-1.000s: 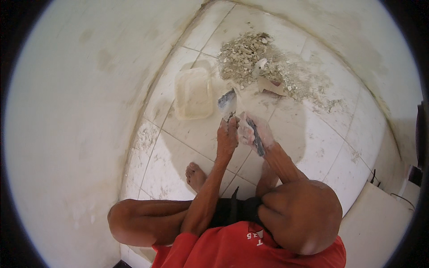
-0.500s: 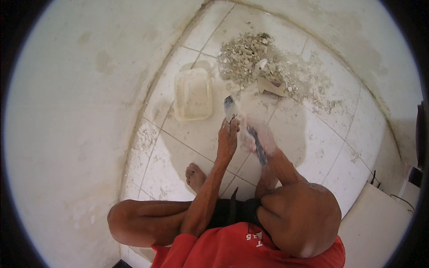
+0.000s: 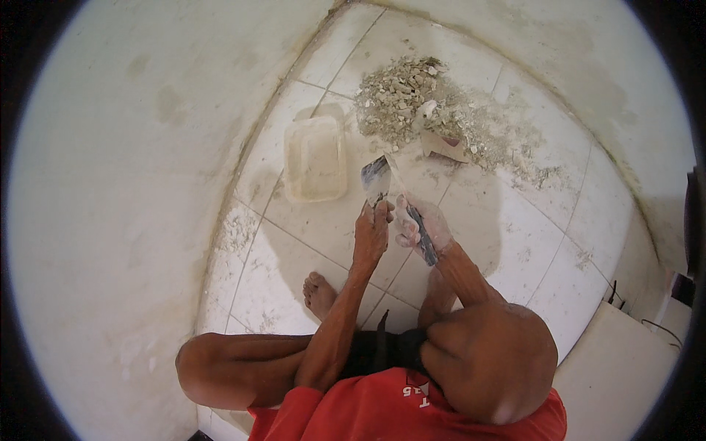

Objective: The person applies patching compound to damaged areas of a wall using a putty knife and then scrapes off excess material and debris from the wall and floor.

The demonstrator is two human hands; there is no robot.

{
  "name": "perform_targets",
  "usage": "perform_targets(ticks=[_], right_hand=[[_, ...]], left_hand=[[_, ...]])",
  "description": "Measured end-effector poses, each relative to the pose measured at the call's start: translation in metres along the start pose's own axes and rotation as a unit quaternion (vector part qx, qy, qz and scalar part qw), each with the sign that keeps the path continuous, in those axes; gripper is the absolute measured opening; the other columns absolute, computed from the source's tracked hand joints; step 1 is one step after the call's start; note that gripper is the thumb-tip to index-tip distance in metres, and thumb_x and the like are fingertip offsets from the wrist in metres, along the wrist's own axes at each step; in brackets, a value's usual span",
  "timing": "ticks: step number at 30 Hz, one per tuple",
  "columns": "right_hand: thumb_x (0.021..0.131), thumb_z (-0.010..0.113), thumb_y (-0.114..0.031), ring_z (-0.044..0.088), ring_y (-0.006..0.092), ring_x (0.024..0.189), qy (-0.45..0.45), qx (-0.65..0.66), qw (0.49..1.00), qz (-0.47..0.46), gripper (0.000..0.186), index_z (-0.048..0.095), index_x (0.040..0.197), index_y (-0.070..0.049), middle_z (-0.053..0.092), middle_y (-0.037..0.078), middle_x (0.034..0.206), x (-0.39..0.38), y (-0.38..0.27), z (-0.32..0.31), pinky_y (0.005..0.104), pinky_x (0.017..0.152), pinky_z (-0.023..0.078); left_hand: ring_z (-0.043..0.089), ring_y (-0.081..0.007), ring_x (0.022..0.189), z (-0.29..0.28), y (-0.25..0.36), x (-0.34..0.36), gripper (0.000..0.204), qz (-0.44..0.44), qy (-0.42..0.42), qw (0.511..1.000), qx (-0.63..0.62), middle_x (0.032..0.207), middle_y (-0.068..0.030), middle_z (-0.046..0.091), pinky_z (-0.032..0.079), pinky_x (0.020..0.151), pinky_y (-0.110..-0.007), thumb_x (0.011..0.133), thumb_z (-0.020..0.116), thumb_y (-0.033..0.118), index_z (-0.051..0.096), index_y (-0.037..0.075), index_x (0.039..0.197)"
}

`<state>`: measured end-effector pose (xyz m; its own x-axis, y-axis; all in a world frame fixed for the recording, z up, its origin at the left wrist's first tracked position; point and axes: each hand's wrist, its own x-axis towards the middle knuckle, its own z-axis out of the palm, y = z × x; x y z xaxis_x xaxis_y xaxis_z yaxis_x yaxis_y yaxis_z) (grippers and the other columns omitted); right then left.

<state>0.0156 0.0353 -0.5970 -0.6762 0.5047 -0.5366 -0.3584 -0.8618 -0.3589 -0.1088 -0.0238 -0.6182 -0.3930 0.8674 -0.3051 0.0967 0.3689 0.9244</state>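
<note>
My left hand (image 3: 372, 229) is closed round the short handle of a putty knife (image 3: 376, 175), its dark, white-smeared blade pointing away from me. White dust or paste coats my right hand (image 3: 437, 223), which grips a second putty knife (image 3: 423, 239) by its long dark handle. The thin blade of this second knife slants up and left, its tip near or against the edge of the left knife's blade; I cannot tell whether they touch. Both hands are above the tiled floor, between my bent knees and a heap of rubble (image 3: 401, 99).
A translucent, whitish plastic tub (image 3: 342, 158) stands left of the knives. A torn piece of brownish packaging (image 3: 446, 147) lies at the rubble's near edge. Pale walls (image 3: 125, 191) meet the dusty white tiles (image 3: 544, 191). A pale box-like object (image 3: 625, 360) is at the lower right.
My right hand and its knife, blurred by motion before, now show sharply. The left knife's blade has turned, showing more of its face. Tub and rubble stay in place.
</note>
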Motion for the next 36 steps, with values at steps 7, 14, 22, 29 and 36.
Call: perform_targets(ticks=[7,14,22,29,36], right_hand=[[0.103,0.045,-0.037,0.04,0.0103,0.038,0.011,-0.002,1.0,-0.006,0.031,0.051,0.087,-0.012,0.044,-0.001,0.052,0.003,-0.009,0.007,0.0256,0.036,0.032],[0.1,0.048,-0.032,0.043,0.0119,0.039,0.049,-0.127,0.99,-0.023,0.031,0.053,0.08,-0.009,0.047,0.003,0.052,0.001,0.003,-0.004,0.026,0.038,0.034],[0.1,0.05,-0.031,0.041,0.0094,0.038,0.101,-0.086,0.99,-0.044,0.026,0.055,0.086,-0.01,0.047,-0.002,0.053,0.015,-0.019,-0.012,0.0256,0.038,0.034],[0.1,0.053,-0.02,0.059,0.0167,0.055,0.227,-0.53,0.792,-0.203,0.032,0.057,0.13,-0.008,0.061,0.006,0.072,-0.006,-0.054,-0.01,0.0328,0.054,0.051],[0.096,0.055,-0.011,0.06,0.0331,0.079,0.134,-0.734,0.589,-0.311,0.057,0.038,0.15,-0.017,0.057,0.016,0.093,-0.008,-0.02,-0.022,0.0389,0.067,0.051]], left_hand=[[0.052,-0.016,0.068,-0.004,-0.003,0.002,0.04,-0.048,-0.018,0.997,-0.062,0.078,-0.0063,0.058,0.045,0.062,-0.033,0.103,0.047,0.038,0.055,-0.001,0.098],[0.052,-0.0148,0.071,0.0,0.004,0.001,0.039,-0.053,-0.02,0.998,-0.034,0.078,-0.006,0.058,0.046,0.065,-0.032,0.103,0.048,0.037,0.056,-0.002,0.101],[0.048,-0.0122,0.053,-0.006,0.009,0.0,0.037,-0.099,-0.087,0.988,-0.077,0.07,-0.0043,0.054,0.042,0.05,-0.03,0.105,0.044,0.033,0.056,-0.001,0.097],[0.052,-0.0219,0.07,-0.011,-0.027,0.011,0.04,0.017,-0.035,0.998,-0.04,0.083,-0.0101,0.05,0.046,0.069,-0.036,0.106,0.042,0.034,0.054,-0.004,0.099],[0.051,-0.0213,0.076,0.009,0.003,0.003,0.055,0.055,-0.05,0.997,0.035,0.082,-0.0096,0.051,0.045,0.072,-0.036,0.105,0.034,0.048,0.058,-0.001,0.096]])
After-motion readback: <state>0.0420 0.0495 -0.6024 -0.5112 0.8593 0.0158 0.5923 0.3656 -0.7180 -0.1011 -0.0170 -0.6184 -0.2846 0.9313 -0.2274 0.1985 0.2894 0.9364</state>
